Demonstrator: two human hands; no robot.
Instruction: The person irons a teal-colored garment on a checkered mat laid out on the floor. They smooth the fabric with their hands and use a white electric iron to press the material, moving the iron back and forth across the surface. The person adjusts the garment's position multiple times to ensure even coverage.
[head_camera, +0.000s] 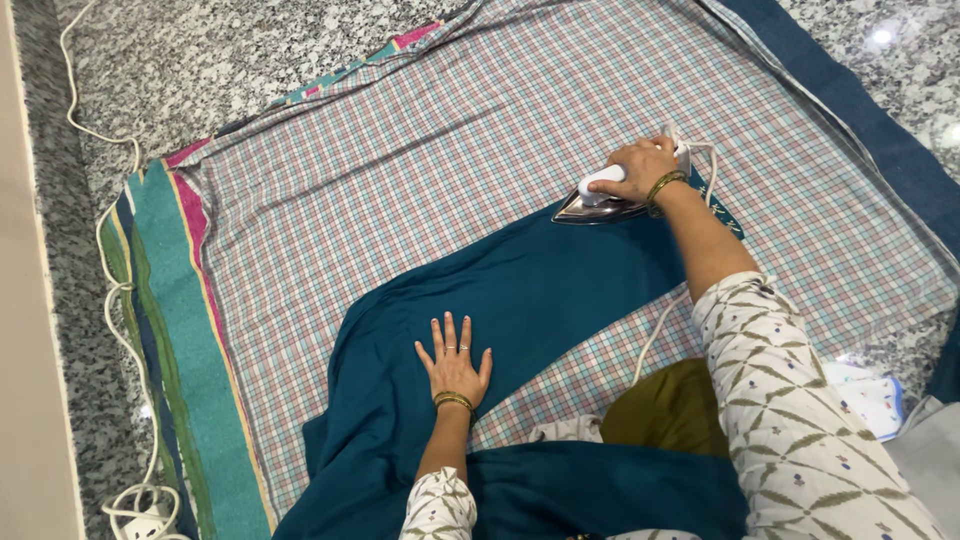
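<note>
1. The teal, smooth-woven garment (520, 300) lies spread on the floor as a long band. Its long axis runs from about 7 o'clock, where it bunches near the person's lap, up to about 2 o'clock, where its narrow end sits under the iron.

2. The silver-soled electric iron with a white handle (600, 200) rests flat on that far end of the garment, its pointed nose aimed toward 9 o'clock. So the iron sits across the cloth's long axis rather than along it.

3. The right hand (640, 168) is wrapped closed around the iron's handle, the arm stretched out toward 1 o'clock. It is the hand at the far end of the cloth.

4. The left hand (453, 360) grips nothing: it lies palm down, fingers spread and pointing to 12 o'clock, pressed flat on the middle of the garment. It is the nearer hand, well apart from the iron, which lies from it toward 2 o'clock along the band of cloth.

5. Between the two hands the teal cloth looks flat and mostly free of folds.

6. Under the garment lies a checked pink-and-grey cotton sheet (400, 170), with a striped teal and pink cloth (170, 330) showing at its 9 o'clock edge.

7. A white power cord (115, 300) snakes over the speckled grey stone floor (200, 60) at 9 o'clock, well apart from both hands.
</note>
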